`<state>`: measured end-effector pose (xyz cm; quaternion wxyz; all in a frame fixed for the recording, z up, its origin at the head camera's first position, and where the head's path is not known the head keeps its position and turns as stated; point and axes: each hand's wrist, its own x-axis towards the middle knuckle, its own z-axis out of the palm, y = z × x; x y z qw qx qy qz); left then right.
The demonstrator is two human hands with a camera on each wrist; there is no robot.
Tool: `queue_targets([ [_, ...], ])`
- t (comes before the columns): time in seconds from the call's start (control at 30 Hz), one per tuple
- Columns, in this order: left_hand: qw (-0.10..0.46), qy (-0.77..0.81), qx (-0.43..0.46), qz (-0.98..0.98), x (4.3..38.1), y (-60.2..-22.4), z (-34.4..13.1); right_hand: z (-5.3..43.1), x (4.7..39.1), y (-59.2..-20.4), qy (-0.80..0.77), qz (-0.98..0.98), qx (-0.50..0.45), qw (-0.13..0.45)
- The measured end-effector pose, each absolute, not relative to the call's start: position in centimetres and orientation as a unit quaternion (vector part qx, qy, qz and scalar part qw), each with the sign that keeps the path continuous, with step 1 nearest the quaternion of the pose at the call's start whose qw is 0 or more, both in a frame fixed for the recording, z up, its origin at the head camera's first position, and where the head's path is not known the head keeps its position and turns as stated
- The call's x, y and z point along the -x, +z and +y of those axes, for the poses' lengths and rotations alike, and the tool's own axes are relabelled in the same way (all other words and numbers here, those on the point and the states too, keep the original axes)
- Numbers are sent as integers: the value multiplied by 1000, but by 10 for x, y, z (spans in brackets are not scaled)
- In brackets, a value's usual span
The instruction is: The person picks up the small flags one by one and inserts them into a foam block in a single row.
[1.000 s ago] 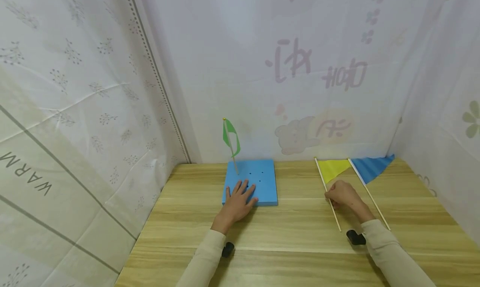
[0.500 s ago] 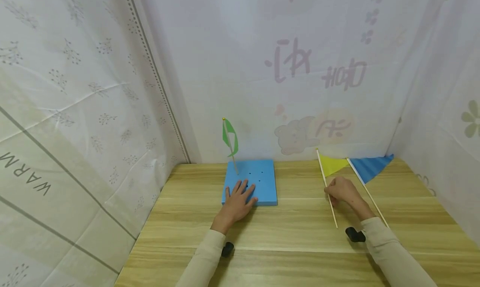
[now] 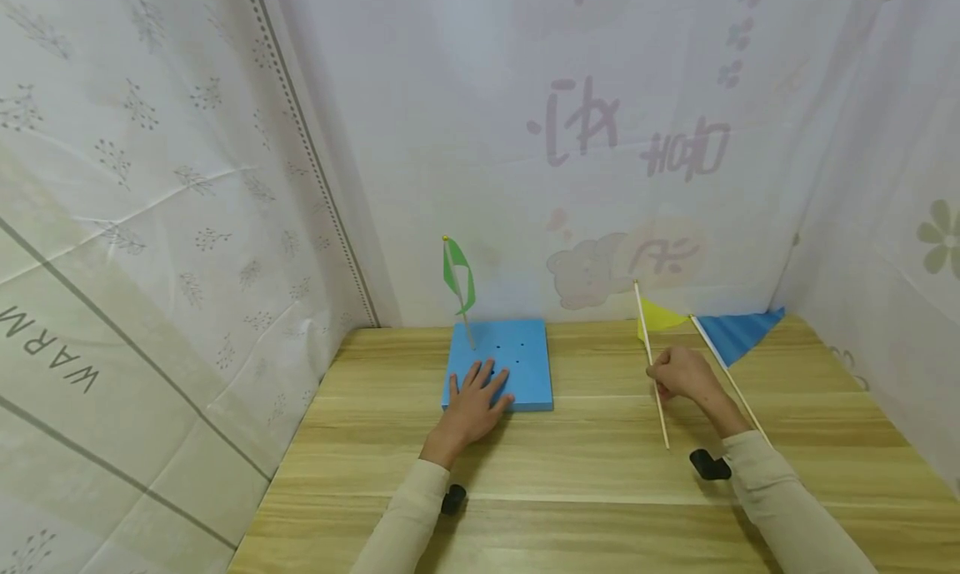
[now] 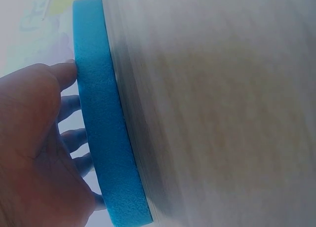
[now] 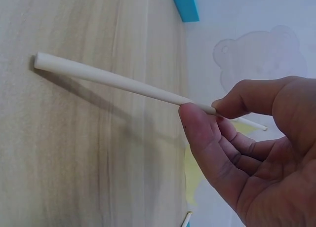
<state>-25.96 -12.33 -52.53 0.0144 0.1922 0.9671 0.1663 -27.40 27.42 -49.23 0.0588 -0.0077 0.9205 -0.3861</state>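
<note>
Head view: pinch on one side, brace on the other

Counter (image 3: 592,474) spreads beneath both grips. Next in size, the blue block (image 3: 538,391): under the left grip (image 3: 474,401), which is flat with fingers spread, resting on it and clasping nothing. Blue flag (image 3: 738,336) lies just right of the right grip (image 3: 684,374), its stick passing close by that wrist. Green flag (image 3: 450,270) stands in the block, beyond the left grip's fingertips, leaning. Yellow flag (image 3: 656,317) is in the right grip, narrowed to a thumb-and-finger pinch on its pale shaft; cloth beyond the grip, bare end on the near side, top tilted up. Smallest: dark holes (image 3: 517,361) in the block, just past the left fingertips.

Step in hand, judged: picking up the yellow flag while the left grip steadies the block. Next move probably calls for a firm pinch, a lift clear of the blue flag, and turning the shaft more upright.

View comparison: left wrist shows the block's thick side face and the thumb at its top edge; head gives that side only as a thin strip. Right wrist shows the shaft's bare end meeting its shadow, so touching or barely clear; head cannot settle this. Holes and green flag: head only.
</note>
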Motion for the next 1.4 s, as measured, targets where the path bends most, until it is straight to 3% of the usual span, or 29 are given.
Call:
queue_targets([
  [0.4,11,174,-197,965,262,-525,-124,268,274,-483,-427,902,14,54],
  [1.4,17,172,-196,965,261,-526,-124,234,294,-464,-456,889,23,-23],
])
